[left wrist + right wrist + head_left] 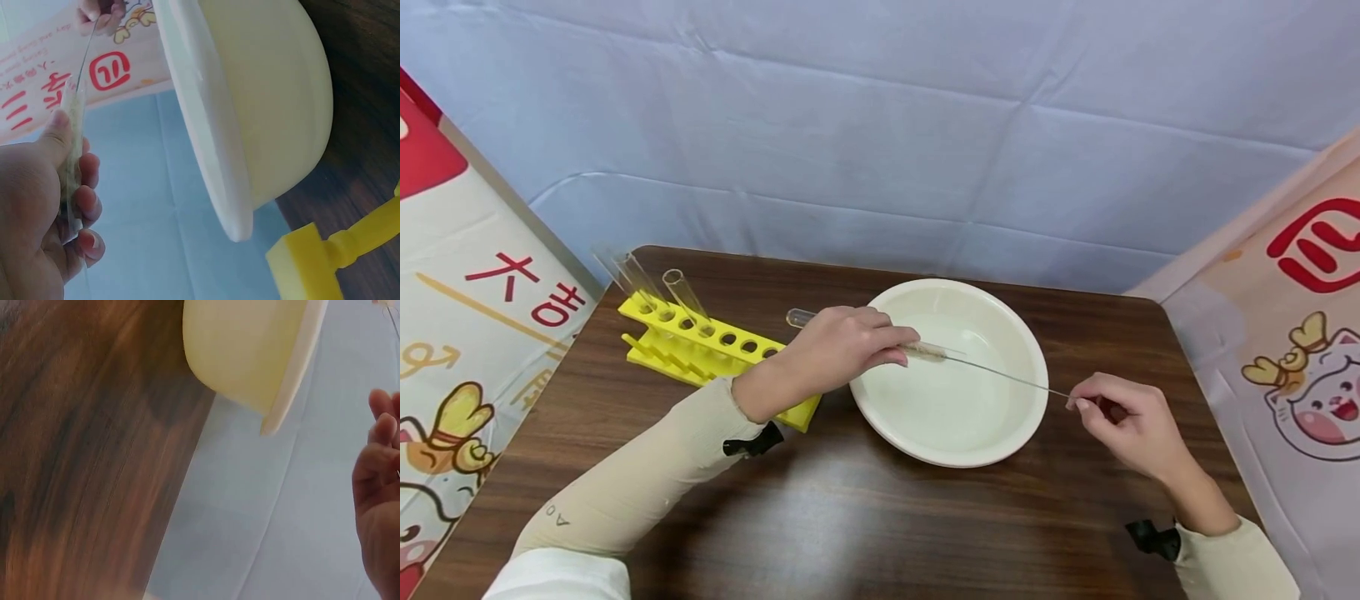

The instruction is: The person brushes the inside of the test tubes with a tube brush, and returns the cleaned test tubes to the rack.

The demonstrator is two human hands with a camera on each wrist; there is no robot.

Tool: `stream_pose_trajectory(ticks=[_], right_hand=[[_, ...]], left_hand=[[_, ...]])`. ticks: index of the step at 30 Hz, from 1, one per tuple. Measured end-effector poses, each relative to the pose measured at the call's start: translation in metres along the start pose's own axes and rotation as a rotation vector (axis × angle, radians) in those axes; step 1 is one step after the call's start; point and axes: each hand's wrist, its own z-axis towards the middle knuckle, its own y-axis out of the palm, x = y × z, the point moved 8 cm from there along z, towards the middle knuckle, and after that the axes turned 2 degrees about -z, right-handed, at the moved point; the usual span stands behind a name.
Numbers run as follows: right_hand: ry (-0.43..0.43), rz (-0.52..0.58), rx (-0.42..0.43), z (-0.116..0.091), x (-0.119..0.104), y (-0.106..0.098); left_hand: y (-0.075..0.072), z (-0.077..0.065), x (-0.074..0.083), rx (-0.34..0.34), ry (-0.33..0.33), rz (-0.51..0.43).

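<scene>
my left hand (846, 342) gripping clear glass test tube (801, 317), above round white basin (925, 429), my right hand (1131, 421) pinching thin metal wire (1006, 376) right of basin

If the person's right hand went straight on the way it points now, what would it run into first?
Probably the test tube held in the left hand: the right hand points along the wire it pinches, towards that tube. The line seems to clear the basin's rim, though depth is uncertain.
</scene>
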Motion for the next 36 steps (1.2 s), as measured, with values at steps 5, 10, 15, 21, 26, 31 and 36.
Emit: stream_pose_trajectory(ticks=[5, 10, 15, 21, 26, 31, 36], right_hand=[[-0.021, -0.077, -0.013, -0.004, 0.003, -0.005], [-0.130, -0.271, 0.014, -0.007, -0.002, -0.010], [-0.231, -0.500, 0.065, -0.009, -0.014, -0.015], [-0.097, -0.441, 0.003, -0.013, -0.003, -0.011], [0.420, 0.003, -0.142, -0.021, 0.031, -0.001], [0.769, 0.597, -0.389, -0.033, 0.043, 0.025], [0.710, 1.012, -0.439, -0.029, 0.034, 0.030]], left_hand=[[-0.001, 0.000, 0.000, -0.003, -0.001, 0.007], [-0.001, -0.005, -0.003, -0.005, -0.007, 0.009], [-0.004, -0.011, -0.008, 0.007, -0.008, 0.022], [-0.003, -0.013, -0.013, -0.005, -0.015, 0.032], [-0.003, -0.012, -0.014, 0.000, -0.007, 0.013], [-0.004, -0.012, -0.014, 0.015, 0.002, 0.010], [-0.003, -0.012, -0.016, 0.013, -0.002, 0.014]])
